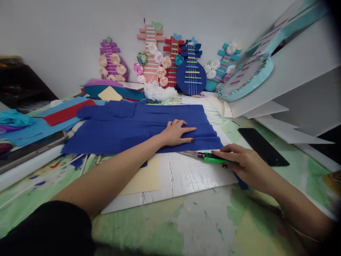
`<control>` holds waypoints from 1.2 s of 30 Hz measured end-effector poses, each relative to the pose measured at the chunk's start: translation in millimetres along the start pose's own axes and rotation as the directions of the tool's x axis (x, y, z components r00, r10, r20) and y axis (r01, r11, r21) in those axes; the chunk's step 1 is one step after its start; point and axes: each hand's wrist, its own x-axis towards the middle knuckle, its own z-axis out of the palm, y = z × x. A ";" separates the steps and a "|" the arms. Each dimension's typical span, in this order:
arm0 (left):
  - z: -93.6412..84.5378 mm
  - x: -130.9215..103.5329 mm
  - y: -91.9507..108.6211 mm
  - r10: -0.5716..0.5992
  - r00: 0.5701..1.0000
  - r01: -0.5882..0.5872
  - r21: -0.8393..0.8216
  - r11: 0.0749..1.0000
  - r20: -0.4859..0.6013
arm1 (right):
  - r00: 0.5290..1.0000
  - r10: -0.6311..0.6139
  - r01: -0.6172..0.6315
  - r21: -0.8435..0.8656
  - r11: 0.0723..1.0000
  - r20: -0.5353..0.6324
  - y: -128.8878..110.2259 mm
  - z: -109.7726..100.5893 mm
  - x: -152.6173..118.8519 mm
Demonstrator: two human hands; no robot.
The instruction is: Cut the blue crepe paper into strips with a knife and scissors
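A wide sheet of dark blue felt [128, 126] lies folded in layers on a white board [186, 177]. My left hand [177, 132] presses flat on the felt near its right end, fingers spread. My right hand [246, 165] grips a green-handled utility knife [207, 157], whose blade lies against the felt's lower right edge on the white board.
A black phone [262, 145] lies right of the felt. Colourful guitar-shaped crafts [190, 67] lean on the back wall. White foam boards [293, 89] slope at the right. Blue and red felt sheets [61, 112] are stacked at the left. A cream sheet [144, 177] lies under my left forearm.
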 end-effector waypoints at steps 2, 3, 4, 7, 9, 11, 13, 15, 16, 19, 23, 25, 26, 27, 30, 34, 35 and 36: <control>0.2 -0.2 0.2 0.001 1.000 -0.001 0.003 1.000 -0.004 | 1.000 -0.003 0.003 -0.002 1.000 -0.010 0.5 0.5 -0.4; 0.3 -0.2 0.3 0.002 1.000 -0.002 0.004 1.000 -0.005 | 1.000 -0.005 0.005 -0.003 1.000 -0.014 0.6 0.7 -0.5; 0.3 -0.3 0.4 0.003 1.000 -0.003 0.005 1.000 -0.005 | 1.000 -0.005 0.005 -0.004 1.000 -0.015 0.7 0.8 -0.6; 0.5 0.0 0.3 0.006 1.000 -0.006 0.008 1.000 -0.003 | 1.000 -0.004 0.004 -0.005 1.000 -0.005 0.2 0.3 -0.9; 0.6 0.4 0.1 0.006 1.000 -0.006 0.010 1.000 -0.002 | 1.000 -0.007 0.007 -0.006 1.000 -0.001 -0.2 -0.8 -1.1; 0.9 0.7 0.1 0.004 1.000 -0.004 0.011 1.000 0.000 | 1.000 -0.008 0.008 -0.004 1.000 -0.010 -0.5 -2.3 -1.5; 1.1 0.7 0.2 0.002 1.000 -0.002 0.010 1.000 0.001 | 1.000 -0.011 0.011 0.009 1.000 -0.012 -1.0 -3.9 -2.0; 1.0 0.3 0.5 0.001 1.000 -0.001 0.007 1.000 0.003 | 1.000 -0.011 0.011 0.032 0.999 0.000 -1.7 -5.7 -2.8; 0.8 0.1 0.6 0.001 1.000 -0.001 0.005 1.000 0.004 | 1.000 -0.011 0.010 0.045 0.999 0.012 -2.1 -6.9 -3.4; 0.3 -0.2 0.8 -0.002 1.000 0.002 -0.005 1.000 0.006 | 1.000 0.002 -0.004 0.090 0.996 0.029 -1.5 -12.6 -5.2; 0.8 0.5 1.3 -0.017 1.000 0.016 -0.020 1.000 -0.005 | 0.993 0.107 -0.099 0.154 0.983 -0.046 9.5 -21.8 -7.0; 1.4 0.7 2.5 -0.027 0.999 0.026 -0.030 0.999 -0.017 | 0.958 0.250 -0.220 0.200 0.955 -0.140 19.3 -23.6 -7.7; 1.7 0.7 3.2 -0.033 0.999 0.032 -0.036 0.999 -0.026 | 0.925 0.338 -0.292 0.244 0.925 -0.175 24.4 -23.3 -8.0; 1.8 0.8 3.8 -0.041 0.999 0.039 -0.045 0.998 -0.035 | 0.890 0.421 -0.362 0.290 0.886 -0.175 29.1 -22.3 -8.1; 1.2 2.6 4.0 -0.076 0.995 0.070 -0.085 0.994 -0.063 | 0.830 0.552 -0.493 0.361 0.792 -0.079 36.9 -15.8 -6.3; -3.9 11.2 -3.1 -0.121 0.991 0.108 -0.175 0.979 -0.065 | 0.771 0.635 -0.588 0.332 0.738 -0.048 29.6 -6.6 5.0; -5.9 14.1 -6.0 -0.123 0.991 0.110 -0.199 0.974 -0.056 | 0.769 0.637 -0.602 0.275 0.749 -0.053 25.9 -5.1 9.0; -8.0 17.1 -9.4 -0.123 0.991 0.110 -0.221 0.969 -0.045 | 0.770 0.634 -0.609 0.215 0.763 -0.067 22.1 -3.9 13.1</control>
